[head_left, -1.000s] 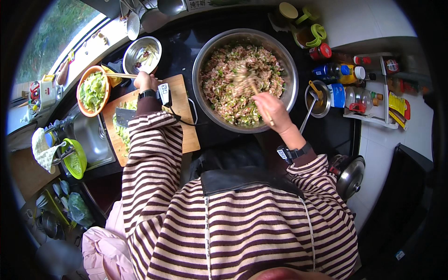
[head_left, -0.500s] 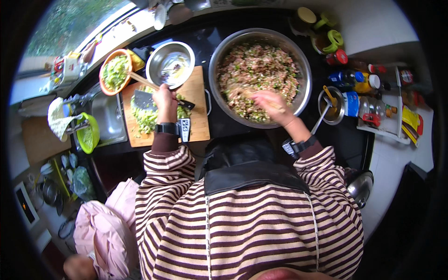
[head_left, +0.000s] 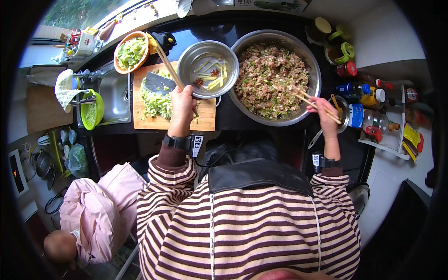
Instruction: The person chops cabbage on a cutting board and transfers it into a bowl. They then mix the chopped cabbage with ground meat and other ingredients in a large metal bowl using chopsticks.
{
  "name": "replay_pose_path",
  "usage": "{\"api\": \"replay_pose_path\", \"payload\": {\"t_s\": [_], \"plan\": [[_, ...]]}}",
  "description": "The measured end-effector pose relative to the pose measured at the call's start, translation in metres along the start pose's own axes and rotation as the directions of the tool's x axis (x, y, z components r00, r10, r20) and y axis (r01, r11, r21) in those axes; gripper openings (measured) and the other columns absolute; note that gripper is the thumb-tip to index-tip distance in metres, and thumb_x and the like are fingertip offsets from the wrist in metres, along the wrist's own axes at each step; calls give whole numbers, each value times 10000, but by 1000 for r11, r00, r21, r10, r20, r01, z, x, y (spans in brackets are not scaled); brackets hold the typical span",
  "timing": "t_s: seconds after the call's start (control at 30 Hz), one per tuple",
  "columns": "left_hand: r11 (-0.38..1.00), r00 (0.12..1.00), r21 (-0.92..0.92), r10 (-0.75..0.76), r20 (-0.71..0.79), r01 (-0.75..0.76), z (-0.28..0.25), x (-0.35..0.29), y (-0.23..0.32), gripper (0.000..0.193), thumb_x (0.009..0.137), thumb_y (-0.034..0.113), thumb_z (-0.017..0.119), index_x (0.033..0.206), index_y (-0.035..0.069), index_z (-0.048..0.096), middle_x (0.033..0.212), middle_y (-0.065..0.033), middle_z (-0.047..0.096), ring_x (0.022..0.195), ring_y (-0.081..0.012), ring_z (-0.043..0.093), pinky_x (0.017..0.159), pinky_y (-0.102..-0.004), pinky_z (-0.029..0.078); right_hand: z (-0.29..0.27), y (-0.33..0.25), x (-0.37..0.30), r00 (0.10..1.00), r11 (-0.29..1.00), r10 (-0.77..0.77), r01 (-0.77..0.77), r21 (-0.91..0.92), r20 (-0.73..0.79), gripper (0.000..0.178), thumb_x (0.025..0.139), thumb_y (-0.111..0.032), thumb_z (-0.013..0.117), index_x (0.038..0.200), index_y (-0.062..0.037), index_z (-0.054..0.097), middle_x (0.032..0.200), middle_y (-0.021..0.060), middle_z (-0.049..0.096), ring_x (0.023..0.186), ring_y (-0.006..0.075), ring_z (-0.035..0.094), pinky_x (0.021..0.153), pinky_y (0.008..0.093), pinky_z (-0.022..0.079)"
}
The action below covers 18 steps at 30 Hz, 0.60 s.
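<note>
My left hand (head_left: 183, 103) is closed on long wooden sticks (head_left: 170, 67) and the near-left rim of a small steel bowl (head_left: 186, 51). Liquid, pale green strips and star anise lie in that bowl, raised beside the large steel basin (head_left: 234, 100). Minced meat with chopped greens (head_left: 270, 77) fills the basin. Over its near-right edge, my right hand (head_left: 322, 111) grips wooden chopsticks (head_left: 305, 98), tips in the mince. Beneath my left hand lies a wooden cutting board (head_left: 205, 122) with chopped greens (head_left: 156, 103) and a cleaver (head_left: 158, 83); its handle is hidden.
An orange bowl of chopped greens (head_left: 131, 54) stands at the back left. Left is a sink (head_left: 116, 102) with a green strainer (head_left: 92, 110). A small pot (head_left: 344, 114) and several bottles (head_left: 353, 88) stand right. A person in pink (head_left: 100, 210) is at lower left.
My left hand has taken hold of the small steel bowl, lifting it rightward toward the basin. My right hand has drawn back to the right with the chopsticks. The view has shifted slightly.
</note>
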<state>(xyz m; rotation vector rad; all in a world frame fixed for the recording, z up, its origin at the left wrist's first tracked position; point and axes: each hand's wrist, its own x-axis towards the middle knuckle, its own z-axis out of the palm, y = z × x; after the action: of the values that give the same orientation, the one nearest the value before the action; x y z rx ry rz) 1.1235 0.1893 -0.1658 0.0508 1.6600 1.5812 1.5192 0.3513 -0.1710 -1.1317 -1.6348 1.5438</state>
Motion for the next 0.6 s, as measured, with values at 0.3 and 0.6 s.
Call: {"api": "replay_pose_path", "payload": {"t_s": [0.3, 0.6], "plan": [[971, 993, 219, 80, 89, -98, 26, -10, 1, 81, 868, 44, 496, 899, 6, 561, 587, 8, 487, 370, -50, 342, 331, -220, 243, 32, 8, -26, 953, 780, -173, 288, -555, 250, 305, 818, -60, 627, 1123, -58, 613, 1063, 116, 570, 967, 282, 586, 827, 319, 467], [943, 978, 287, 119, 173, -166, 47, -7, 3, 74, 868, 71, 523, 854, 11, 565, 592, 5, 502, 390, -56, 379, 341, -229, 279, 6, -58, -26, 961, 602, -274, 202, -773, 38, 409, 819, 45, 540, 1209, -72, 576, 1097, 121, 559, 996, 293, 570, 850, 336, 460]]}}
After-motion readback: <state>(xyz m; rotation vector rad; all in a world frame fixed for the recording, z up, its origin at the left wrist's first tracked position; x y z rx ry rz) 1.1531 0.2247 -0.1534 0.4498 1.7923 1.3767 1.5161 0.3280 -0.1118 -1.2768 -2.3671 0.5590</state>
